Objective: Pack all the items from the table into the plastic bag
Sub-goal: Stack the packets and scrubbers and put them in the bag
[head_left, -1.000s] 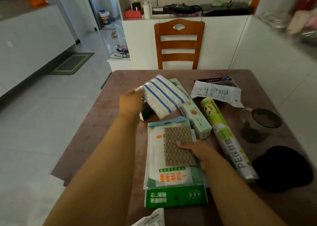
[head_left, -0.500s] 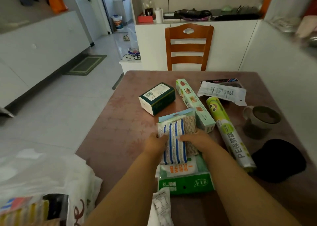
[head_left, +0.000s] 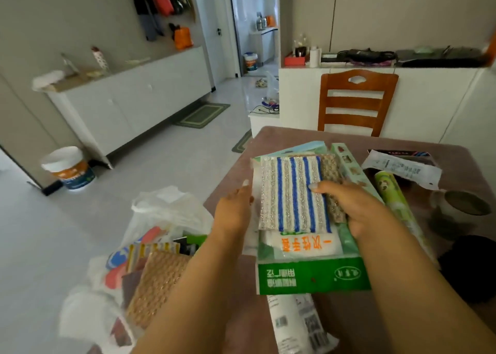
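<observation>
Both hands lift a stack above the brown table [head_left: 295, 139]. On top is a blue-striped scouring cloth [head_left: 291, 192], beside it a brown sponge pad [head_left: 332, 182], under them a green glove pack [head_left: 311, 273]. My left hand [head_left: 233, 211] grips the stack's left edge. My right hand [head_left: 346, 206] holds its right side, thumb across the cloths. The white plastic bag [head_left: 166, 211] stands open on the floor at the left, holding a gold textured pad [head_left: 158, 281] and other packs.
On the table lie a long green box [head_left: 351, 165], a green cling-film roll [head_left: 391, 195], a white packet [head_left: 402, 165], a mug [head_left: 461, 203], a black cloth [head_left: 467, 262] and a white sachet [head_left: 298, 324]. A wooden chair [head_left: 357, 101] stands behind the table.
The stack has come up off the table and shifted left, toward the bag side. My view has swung left, so the open bag on the floor shows more fully.
</observation>
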A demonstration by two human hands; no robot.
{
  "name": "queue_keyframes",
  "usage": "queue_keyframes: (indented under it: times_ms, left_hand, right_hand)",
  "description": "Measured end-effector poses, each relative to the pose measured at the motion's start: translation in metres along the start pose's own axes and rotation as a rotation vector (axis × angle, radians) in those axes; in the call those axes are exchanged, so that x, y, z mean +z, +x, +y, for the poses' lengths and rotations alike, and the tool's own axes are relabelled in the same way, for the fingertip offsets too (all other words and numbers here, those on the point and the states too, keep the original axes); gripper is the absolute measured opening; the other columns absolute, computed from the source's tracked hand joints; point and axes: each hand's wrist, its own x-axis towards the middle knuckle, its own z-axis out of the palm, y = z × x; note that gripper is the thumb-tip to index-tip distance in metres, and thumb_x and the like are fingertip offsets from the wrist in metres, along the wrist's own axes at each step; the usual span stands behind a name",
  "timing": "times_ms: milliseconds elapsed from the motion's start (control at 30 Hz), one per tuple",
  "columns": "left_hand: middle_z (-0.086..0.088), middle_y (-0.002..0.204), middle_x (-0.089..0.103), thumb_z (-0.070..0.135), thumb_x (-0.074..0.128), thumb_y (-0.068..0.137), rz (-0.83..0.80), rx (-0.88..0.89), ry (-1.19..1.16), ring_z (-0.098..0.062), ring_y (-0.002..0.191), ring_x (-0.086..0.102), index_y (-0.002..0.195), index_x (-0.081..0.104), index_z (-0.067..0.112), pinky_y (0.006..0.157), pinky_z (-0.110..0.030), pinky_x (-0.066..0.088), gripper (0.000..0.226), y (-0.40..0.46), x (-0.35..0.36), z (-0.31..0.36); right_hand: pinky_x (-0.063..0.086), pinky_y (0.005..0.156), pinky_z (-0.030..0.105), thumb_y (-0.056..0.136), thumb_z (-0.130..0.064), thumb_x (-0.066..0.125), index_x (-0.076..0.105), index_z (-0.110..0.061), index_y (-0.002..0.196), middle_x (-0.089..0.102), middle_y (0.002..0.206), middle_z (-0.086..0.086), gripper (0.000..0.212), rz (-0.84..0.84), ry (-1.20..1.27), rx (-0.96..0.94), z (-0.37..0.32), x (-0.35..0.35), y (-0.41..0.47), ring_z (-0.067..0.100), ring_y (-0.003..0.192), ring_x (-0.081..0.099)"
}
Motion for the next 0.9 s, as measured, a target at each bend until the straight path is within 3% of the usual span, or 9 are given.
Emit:
queue_keyframes:
  times_ms: [167,267,333,400,533,600,733,833,900]
  left_hand:
    - [-0.001,0.076,0.056,0.027,0.046,0.097,0.191,0.171,0.231,-0.014,0.067,0.051,0.078,0.053,0.019,0.062,-0.024,0.047,0.022,-0.041,-0.073,-0.005]
    - [0.000,0.073,0.057,0.024,0.049,0.094,0.353,0.223,0.289,-0.016,0.066,0.049,0.082,0.058,0.018,0.058,-0.028,0.039,0.015,-0.066,-0.110,-0.007]
    - [0.000,0.088,0.061,0.021,0.054,0.091,0.438,0.257,0.354,-0.015,0.077,0.052,0.094,0.062,0.019,0.068,-0.026,0.037,0.009,-0.079,-0.133,-0.007]
    - [0.000,0.105,0.061,0.020,0.060,0.088,0.509,0.297,0.420,-0.012,0.086,0.051,0.110,0.064,0.015,0.074,-0.021,0.035,0.023,-0.086,-0.155,-0.009]
    - [-0.007,0.115,0.057,0.029,0.061,0.087,0.620,0.264,0.638,-0.021,0.092,0.057,0.117,0.061,0.018,0.073,-0.027,0.037,0.032,-0.103,-0.192,-0.017]
    - [-0.007,0.106,0.064,0.044,0.050,0.091,0.570,0.124,0.714,-0.024,0.088,0.060,0.114,0.060,0.019,0.071,-0.029,0.040,0.035,-0.101,-0.206,-0.023]
    - [-0.011,0.083,0.066,0.055,0.021,0.097,0.211,-0.133,0.711,-0.028,0.079,0.065,0.118,0.063,0.011,0.083,-0.034,0.050,0.064,-0.093,-0.215,-0.027]
    - [-0.010,0.061,0.059,0.062,0.011,0.095,0.113,-0.262,0.625,-0.024,0.059,0.057,0.107,0.068,0.005,0.072,-0.032,0.047,0.082,-0.101,-0.212,-0.026]
    - [-0.009,0.064,0.061,0.067,0.008,0.091,0.150,-0.261,0.703,-0.027,0.070,0.063,0.090,0.068,0.005,0.082,-0.035,0.051,0.086,-0.101,-0.218,-0.031]
  right_hand:
    - [0.050,0.038,0.020,0.086,-0.009,0.060,0.062,-0.011,0.095,0.072,0.055,0.002,0.009,-0.175,0.082,0.120,0.014,0.053,-0.036,0.014,0.045,0.069]
    - [0.057,0.044,0.030,0.066,-0.016,0.072,0.067,-0.006,0.085,0.074,0.062,0.012,0.022,-0.344,0.148,0.229,0.027,0.075,-0.059,0.022,0.050,0.070]
    - [0.060,0.052,0.036,0.032,-0.022,0.091,0.075,-0.003,0.075,0.074,0.070,0.018,0.050,-0.446,0.162,0.259,0.038,0.087,-0.069,0.027,0.056,0.072]
    - [0.061,0.055,0.039,0.009,-0.021,0.095,0.076,-0.002,0.071,0.073,0.074,0.021,0.068,-0.493,0.161,0.287,0.049,0.097,-0.076,0.029,0.058,0.072]
    - [0.061,0.058,0.040,0.010,-0.019,0.096,0.068,0.000,0.092,0.073,0.079,0.022,0.089,-0.554,0.152,0.346,0.069,0.122,-0.086,0.031,0.062,0.072]
    - [0.060,0.055,0.039,0.010,-0.019,0.097,0.065,0.001,0.097,0.073,0.078,0.022,0.095,-0.560,0.157,0.349,0.079,0.133,-0.088,0.030,0.060,0.072]
    - [0.060,0.052,0.036,0.014,-0.018,0.097,0.062,0.002,0.099,0.073,0.073,0.020,0.094,-0.489,0.169,0.363,0.096,0.145,-0.084,0.029,0.056,0.071]
    - [0.059,0.052,0.035,0.038,-0.021,0.088,0.063,0.001,0.096,0.072,0.069,0.017,0.067,-0.417,0.139,0.366,0.099,0.153,-0.083,0.027,0.053,0.069]
    - [0.058,0.048,0.031,0.054,-0.023,0.075,0.063,0.000,0.089,0.072,0.063,0.014,0.044,-0.357,0.134,0.365,0.097,0.156,-0.080,0.025,0.048,0.068]
